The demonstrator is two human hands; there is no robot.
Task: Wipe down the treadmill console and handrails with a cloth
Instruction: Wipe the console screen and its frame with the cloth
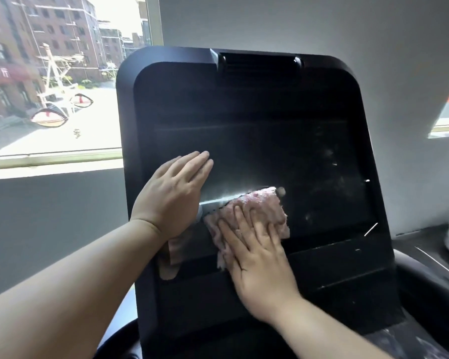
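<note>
Head view: right grip (pixel 257 260), fingers straight, presses the cloth (pixel 267 211) onto the console (pixel 244 112). The cloth looks soft and limp, so it's best pinned flat. The left grip (pixel 171 198) lies flat on the console, holding nothing.

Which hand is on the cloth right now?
The right hand, fingers straight, pressing the pink cloth flat on the console screen. The left hand lies bare on the screen beside it, higher up.

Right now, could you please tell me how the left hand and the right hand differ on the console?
The left hand lies bare on the console screen; the right hand presses the pink cloth to it. The left hand sits higher than the right hand. Both are flat, fingers straight.
</note>
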